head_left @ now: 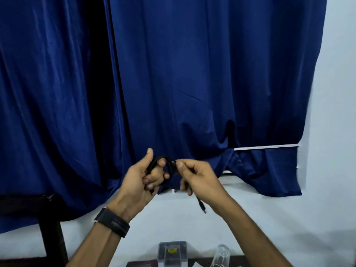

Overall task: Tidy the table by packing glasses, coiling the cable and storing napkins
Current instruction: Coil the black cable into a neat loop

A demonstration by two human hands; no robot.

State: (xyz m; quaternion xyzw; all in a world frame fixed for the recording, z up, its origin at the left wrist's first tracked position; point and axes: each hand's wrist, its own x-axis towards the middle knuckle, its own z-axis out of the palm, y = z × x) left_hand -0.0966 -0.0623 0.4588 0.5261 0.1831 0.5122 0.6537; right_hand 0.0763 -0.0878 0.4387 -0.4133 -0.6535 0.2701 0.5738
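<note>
Two forearms rise from the bottom of the view, a dark wristband [112, 222] on the left one, and meet in the air in front of a blue curtain [192, 74]. Below them, at the table's far edge, stand a clear box [172, 253] and a clear vessel [221, 253]. The cable [171, 167] is off the table: its black loops stand upright around the curled fingers of the left hand [142, 182], thumb raised. The right hand [200, 180] pinches the strand just right of the coil, touching it. The loose tail [202, 206] hangs from that hand, pointing down and slightly right, plug lowest. Probably the right hand must carry this tail up and leftward over the coil.
</note>
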